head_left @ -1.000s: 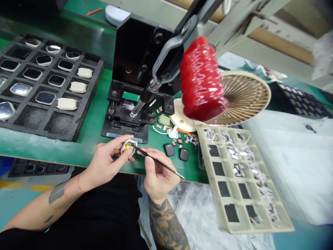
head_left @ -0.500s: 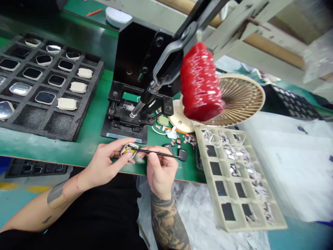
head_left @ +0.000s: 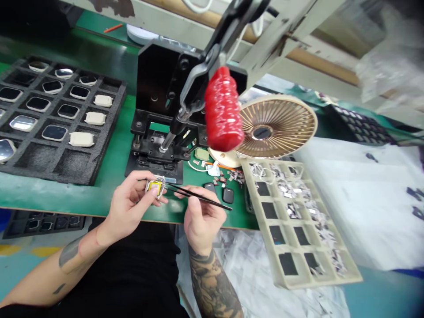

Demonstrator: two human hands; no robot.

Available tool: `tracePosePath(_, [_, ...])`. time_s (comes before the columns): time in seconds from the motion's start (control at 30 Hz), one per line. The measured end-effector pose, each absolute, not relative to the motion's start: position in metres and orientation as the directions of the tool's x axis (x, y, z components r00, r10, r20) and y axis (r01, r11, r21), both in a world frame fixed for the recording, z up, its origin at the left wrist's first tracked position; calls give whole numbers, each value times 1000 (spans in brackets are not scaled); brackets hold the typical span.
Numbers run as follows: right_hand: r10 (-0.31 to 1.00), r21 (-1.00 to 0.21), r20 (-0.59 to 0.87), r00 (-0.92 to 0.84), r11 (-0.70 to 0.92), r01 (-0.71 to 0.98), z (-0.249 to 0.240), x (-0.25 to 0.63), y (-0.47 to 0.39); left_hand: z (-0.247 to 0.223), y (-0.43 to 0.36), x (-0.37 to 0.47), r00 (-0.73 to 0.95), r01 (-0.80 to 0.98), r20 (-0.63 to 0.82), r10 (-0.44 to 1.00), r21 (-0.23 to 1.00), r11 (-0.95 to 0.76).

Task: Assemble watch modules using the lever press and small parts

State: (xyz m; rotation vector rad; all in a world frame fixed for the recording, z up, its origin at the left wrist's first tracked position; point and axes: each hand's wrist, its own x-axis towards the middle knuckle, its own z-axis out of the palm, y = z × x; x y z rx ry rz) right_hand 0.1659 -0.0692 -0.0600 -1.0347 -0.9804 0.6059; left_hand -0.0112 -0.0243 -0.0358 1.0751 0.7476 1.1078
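Observation:
My left hand pinches a small white watch case with a yellow part inside, just above the front edge of the green bench. My right hand grips black tweezers; their tips reach the case from the right. Two dark watch parts lie on the bench just beyond my right hand. Directly behind both hands stands a black hand press with a red-gripped lever.
A black foam tray with several watch screens and white cases sits at the left. A beige compartment tray holding small metal bits overhangs the bench at the right. A beige fan stands behind it. White plastic sheeting covers the right.
The view has shifted so everything sits further left. My left hand has tilted the case up slightly. The tweezers' tips stay at the case.

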Motion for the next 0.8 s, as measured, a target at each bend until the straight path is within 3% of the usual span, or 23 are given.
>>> tracePosePath(0.2, [824, -896, 405, 397, 444, -8, -60, 156, -79, -35, -20, -18, 339, -357, 4, 941, 926, 125])
tracePosePath(0.37, [820, -836, 477, 317, 535, -125, -11, 181, -120, -38, -20, -23, 269, -333, -98, 958, 924, 188])
tracePosePath(0.43, [761, -801, 566, 318, 599, -7, 22, 223, -141, -41, -20, -24, 261, -256, -111, 959, 950, 179])
tracePosePath(0.5, [689, -768, 640, 339, 584, 264, 52, 281, -156, -42, -21, -25, 272, -216, -100, 957, 963, 162])
tracePosePath(0.57, [563, -759, 637, 527, 336, 558, 70, 340, -162, -42, -21, -26, 285, -203, -89, 954, 967, 151])
tracePosePath(0.6, [429, -716, 670, 605, 160, 680, 75, 363, -161, -42, -22, -26, 292, -199, -85, 952, 969, 148])
tracePosePath(0.67, [228, -613, 757, 613, -80, 786, 74, 389, -154, -40, -22, -27, 310, -187, -84, 947, 971, 147])
tracePosePath(0.73, [193, -521, 821, 537, -129, 844, 64, 381, -148, -38, -22, -27, 329, -163, -87, 940, 976, 147])
tracePosePath(0.8, [293, -438, 856, 425, -25, 899, 46, 345, -144, -38, -22, -27, 345, -134, -93, 934, 980, 147])
